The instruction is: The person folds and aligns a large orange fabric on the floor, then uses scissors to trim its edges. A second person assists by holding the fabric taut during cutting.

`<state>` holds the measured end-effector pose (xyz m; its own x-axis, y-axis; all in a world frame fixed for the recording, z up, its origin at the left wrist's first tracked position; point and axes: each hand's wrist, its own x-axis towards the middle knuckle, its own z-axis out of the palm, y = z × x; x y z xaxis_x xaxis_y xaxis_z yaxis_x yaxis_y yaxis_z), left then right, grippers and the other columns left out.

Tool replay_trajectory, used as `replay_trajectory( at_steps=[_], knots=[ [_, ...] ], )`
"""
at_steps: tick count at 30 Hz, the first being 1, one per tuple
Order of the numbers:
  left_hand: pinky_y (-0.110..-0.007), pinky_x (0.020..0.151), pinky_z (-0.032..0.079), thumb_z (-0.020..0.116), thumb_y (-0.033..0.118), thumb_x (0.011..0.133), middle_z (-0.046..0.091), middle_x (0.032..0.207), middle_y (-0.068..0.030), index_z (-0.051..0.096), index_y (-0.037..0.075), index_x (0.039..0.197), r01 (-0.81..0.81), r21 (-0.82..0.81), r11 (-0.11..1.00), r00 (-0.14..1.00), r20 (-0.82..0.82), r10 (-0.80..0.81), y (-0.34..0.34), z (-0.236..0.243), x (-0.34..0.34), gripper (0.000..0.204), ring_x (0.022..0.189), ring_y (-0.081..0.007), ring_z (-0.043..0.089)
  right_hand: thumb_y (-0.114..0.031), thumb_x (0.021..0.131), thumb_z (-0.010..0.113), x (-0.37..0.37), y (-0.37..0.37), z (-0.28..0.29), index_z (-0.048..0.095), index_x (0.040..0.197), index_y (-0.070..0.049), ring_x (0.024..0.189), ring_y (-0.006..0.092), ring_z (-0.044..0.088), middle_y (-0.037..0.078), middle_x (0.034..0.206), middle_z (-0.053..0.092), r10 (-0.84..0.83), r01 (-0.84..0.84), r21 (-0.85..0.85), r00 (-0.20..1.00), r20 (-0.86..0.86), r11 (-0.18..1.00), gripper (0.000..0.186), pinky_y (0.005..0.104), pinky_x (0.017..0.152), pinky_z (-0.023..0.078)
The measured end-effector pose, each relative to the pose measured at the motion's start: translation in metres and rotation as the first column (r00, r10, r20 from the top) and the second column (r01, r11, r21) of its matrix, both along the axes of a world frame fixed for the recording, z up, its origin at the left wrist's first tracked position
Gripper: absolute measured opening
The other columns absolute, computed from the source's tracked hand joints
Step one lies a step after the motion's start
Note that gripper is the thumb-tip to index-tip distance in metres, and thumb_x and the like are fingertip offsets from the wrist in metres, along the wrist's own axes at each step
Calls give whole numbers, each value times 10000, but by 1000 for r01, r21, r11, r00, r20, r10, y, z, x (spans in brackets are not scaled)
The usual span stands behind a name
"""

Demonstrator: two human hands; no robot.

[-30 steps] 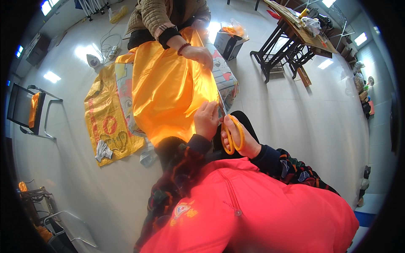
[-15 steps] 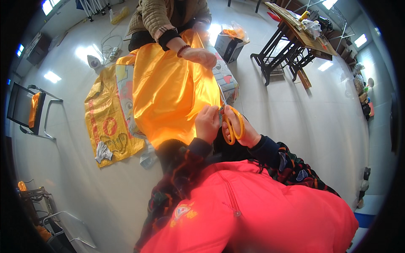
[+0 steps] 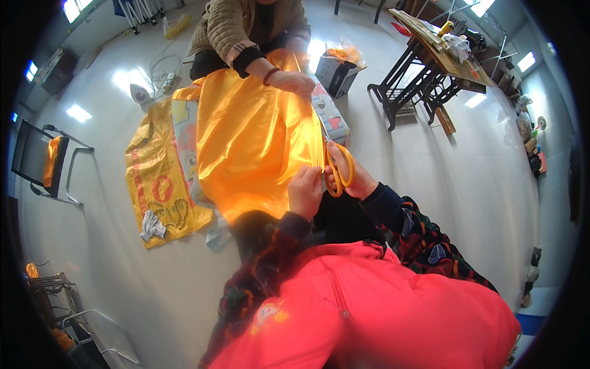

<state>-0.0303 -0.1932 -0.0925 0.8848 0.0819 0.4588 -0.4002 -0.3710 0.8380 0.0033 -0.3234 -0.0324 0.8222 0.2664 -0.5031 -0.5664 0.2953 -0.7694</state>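
Observation:
Shiny orange satin cloth hangs between me and a person opposite, its near edge by my knees. My left hand is closed on the cloth's right edge, close to the scissors. In my right hand are scissors with orange handles; their blades point away from me along that edge, partly hidden by the cloth. The other person's hand, with a dark red bracelet at the wrist, grips the cloth farther up.
Under the cloth lies a patterned mat, beside it a yellow woven sack with a grey rag. A dark box stands beyond. At right is a wooden table on iron legs; a chair stands left.
The scissors and my right hand have shifted slightly up and toward the left, away from me. My left hand sits a little lower against them, still on the cloth edge.

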Motion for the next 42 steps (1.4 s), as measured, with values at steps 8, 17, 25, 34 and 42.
replay_trajectory(
  at_steps=[8,17,25,34,42],
  knots=[
    [-400,585,450,607,-1,825,535,733,-149,609,43,870,18,-17,1000,1000,20,-18,-1,0,-1,63,677,-345,570,-529,934,533,26,-2,-14,493,983,-172,467,60,412,-20,682,476,3,-5,-47,999,-38,999,363,197,418,359],
    [-403,564,435,610,9,825,513,704,-140,602,42,850,29,-15,999,1000,0,-29,-2,-1,-4,43,645,-336,554,-523,922,556,61,-5,-15,506,1003,-177,446,55,418,-46,633,458,50,-51,-11,997,-58,999,359,189,402,350],
    [-404,568,438,613,-4,814,509,694,-153,604,35,837,63,-12,998,998,-11,-63,-1,4,-10,46,645,-348,548,-470,906,616,91,-2,-8,489,969,-174,446,58,429,-47,605,431,73,-77,-96,997,-39,992,329,200,400,362],
    [-390,568,464,648,14,818,546,714,-134,629,33,884,152,-19,988,988,-23,-153,-7,4,-34,72,641,-323,579,-540,850,654,130,-4,-14,462,943,-154,488,54,443,-39,660,425,84,-76,-150,995,51,986,441,197,426,401],
    [-382,560,463,651,-7,794,527,704,-123,621,39,895,246,-42,968,969,-20,-246,-8,3,-52,115,629,-309,571,-568,860,622,154,-6,-19,454,921,-159,444,81,463,-31,621,449,141,-114,-222,984,110,968,447,233,396,403]
  ],
)
